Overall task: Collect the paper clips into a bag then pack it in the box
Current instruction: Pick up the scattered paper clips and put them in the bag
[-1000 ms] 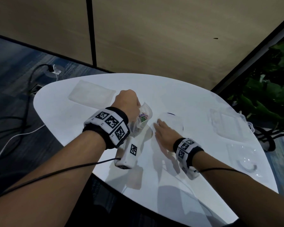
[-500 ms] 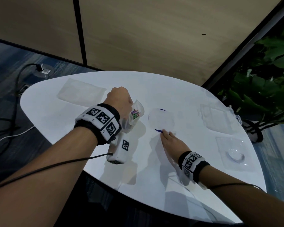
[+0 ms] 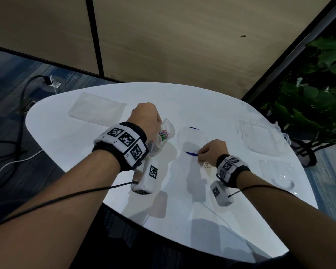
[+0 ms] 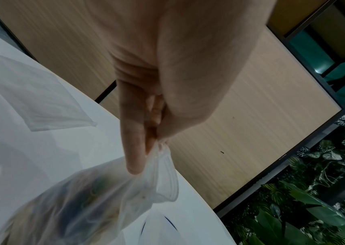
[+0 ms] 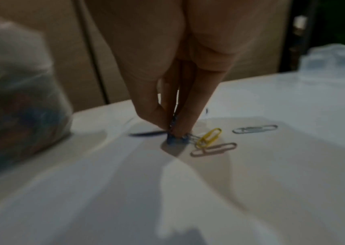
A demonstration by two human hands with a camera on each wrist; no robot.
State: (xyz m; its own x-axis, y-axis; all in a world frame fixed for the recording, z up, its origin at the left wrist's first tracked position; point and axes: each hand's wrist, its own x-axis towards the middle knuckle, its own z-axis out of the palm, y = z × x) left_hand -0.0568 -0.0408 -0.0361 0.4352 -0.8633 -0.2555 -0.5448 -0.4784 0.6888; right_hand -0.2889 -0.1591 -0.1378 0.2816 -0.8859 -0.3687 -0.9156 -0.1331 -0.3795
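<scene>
My left hand (image 3: 145, 118) (image 4: 154, 145) pinches the mouth of a clear plastic bag (image 3: 162, 135) (image 4: 87, 199) (image 5: 16, 92) that holds several coloured paper clips and hangs just above the white table (image 3: 85, 144). My right hand (image 3: 199, 155) (image 5: 172, 131) reaches down to the table near a blue-rimmed round disc (image 3: 189, 139) and pinches a blue paper clip (image 5: 175, 140). Beside it lie a yellow clip (image 5: 209, 136), a pale clip (image 5: 213, 149) and a silver clip (image 5: 254, 129). A clear plastic box (image 3: 260, 136) sits at the right.
A flat clear bag (image 3: 97, 108) (image 4: 31, 92) lies at the table's far left. A clear lid or tray (image 3: 279, 175) rests at the right edge. Green plants (image 3: 314, 98) stand beyond the right side, and cables (image 3: 27, 88) run on the floor to the left.
My right hand has drawn back from the round disc toward me and closed its fingertips on a clip. The left hand keeps holding the bag in about the same place.
</scene>
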